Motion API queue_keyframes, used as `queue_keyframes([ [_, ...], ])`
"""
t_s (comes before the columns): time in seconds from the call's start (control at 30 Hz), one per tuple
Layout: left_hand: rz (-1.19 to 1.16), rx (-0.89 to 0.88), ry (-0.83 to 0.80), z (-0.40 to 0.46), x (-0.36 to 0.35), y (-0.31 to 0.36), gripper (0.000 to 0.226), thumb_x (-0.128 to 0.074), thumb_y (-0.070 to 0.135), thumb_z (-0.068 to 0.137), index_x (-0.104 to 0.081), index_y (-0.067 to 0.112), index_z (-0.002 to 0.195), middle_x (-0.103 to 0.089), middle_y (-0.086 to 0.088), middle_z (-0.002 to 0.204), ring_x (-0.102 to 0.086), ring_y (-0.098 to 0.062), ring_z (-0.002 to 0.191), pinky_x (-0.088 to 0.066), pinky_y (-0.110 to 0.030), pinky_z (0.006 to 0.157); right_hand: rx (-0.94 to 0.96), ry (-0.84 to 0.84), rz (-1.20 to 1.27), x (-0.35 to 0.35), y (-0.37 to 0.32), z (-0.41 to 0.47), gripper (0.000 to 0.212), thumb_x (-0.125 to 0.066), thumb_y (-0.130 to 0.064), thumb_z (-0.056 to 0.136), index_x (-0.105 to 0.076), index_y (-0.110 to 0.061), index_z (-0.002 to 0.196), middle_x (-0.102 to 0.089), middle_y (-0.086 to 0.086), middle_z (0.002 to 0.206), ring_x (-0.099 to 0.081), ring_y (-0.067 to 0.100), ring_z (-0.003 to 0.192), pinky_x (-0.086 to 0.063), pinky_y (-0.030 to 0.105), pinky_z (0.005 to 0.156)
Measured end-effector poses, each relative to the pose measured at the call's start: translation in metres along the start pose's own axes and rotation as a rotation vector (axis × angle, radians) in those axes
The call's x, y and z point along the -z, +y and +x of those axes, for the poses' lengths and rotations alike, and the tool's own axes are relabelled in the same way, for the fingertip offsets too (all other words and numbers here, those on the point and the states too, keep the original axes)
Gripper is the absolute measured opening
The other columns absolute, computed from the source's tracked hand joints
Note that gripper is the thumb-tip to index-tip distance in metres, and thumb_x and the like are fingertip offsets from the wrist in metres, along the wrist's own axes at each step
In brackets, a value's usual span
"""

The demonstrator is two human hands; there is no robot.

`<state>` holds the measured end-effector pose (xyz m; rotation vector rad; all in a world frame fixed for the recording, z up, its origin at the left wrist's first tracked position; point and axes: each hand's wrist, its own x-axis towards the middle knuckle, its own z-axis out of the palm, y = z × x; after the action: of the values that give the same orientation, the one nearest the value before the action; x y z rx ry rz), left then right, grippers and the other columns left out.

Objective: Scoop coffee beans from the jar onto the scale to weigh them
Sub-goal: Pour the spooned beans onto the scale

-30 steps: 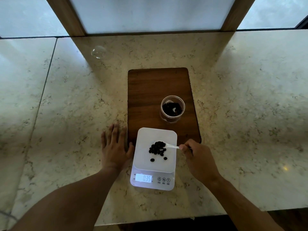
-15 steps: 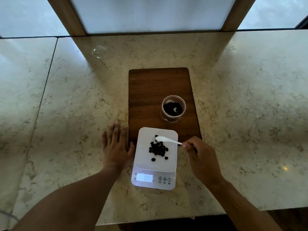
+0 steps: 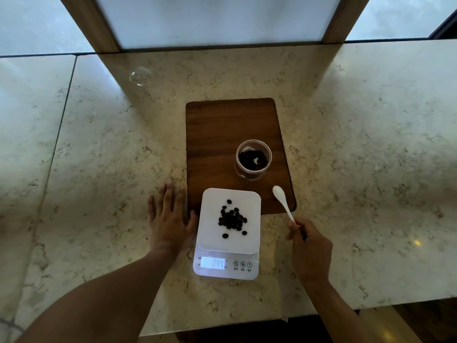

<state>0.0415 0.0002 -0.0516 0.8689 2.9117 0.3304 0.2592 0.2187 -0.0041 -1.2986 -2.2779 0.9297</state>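
White scale (image 3: 228, 220), w/ coffee beans (image 3: 232, 219) piled mid-platform; display digits hard to read. Right hand (image 3: 309, 251), right of scale, pinches spoon (image 3: 283, 201) handle; bowl looks empty, short of jar (image 3: 253, 162) behind scale. Left hand (image 3: 168, 219) flat, fingers spread, touching scale's left edge. Counter (image 3: 371, 144) bare right of scale.

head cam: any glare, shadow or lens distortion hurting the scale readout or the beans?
Head view: backlit by bright windows, counter dim; glare patches on the far left and a small hotspot at right; a shadow band runs over the board. Display is lit, digits slightly soft. Beans are distinct on the scale. Wide-angle bowing at edges.
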Motion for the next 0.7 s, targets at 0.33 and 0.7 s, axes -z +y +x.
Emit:
queue_keyframes([
  [0.33,0.007,0.006,0.002,0.001,-0.003,-0.001,0.073,-0.035,0.050,0.091,-0.030,0.015,0.154,-0.021,-0.015,0.165,-0.005,-0.027,0.154,-0.006,-0.054,0.123,-0.076,-0.030,-0.114,-0.010,0.003,0.003,0.017,-0.055,-0.030,0.096,-0.063,-0.018,0.105,-0.065,-0.008,0.073,-0.058,0.009,0.058,-0.050,0.029,0.052],
  [0.7,0.001,0.003,0.008,0.000,-0.004,-0.002,0.072,-0.035,0.050,0.091,-0.031,0.016,0.154,-0.020,-0.015,0.165,-0.005,-0.028,0.154,-0.007,-0.055,0.122,-0.052,-0.046,-0.318,-0.013,-0.007,0.009,0.013,-0.064,-0.028,0.087,-0.059,-0.018,0.081,-0.055,-0.002,0.072,-0.049,0.011,0.056,-0.034,0.021,0.049],
])
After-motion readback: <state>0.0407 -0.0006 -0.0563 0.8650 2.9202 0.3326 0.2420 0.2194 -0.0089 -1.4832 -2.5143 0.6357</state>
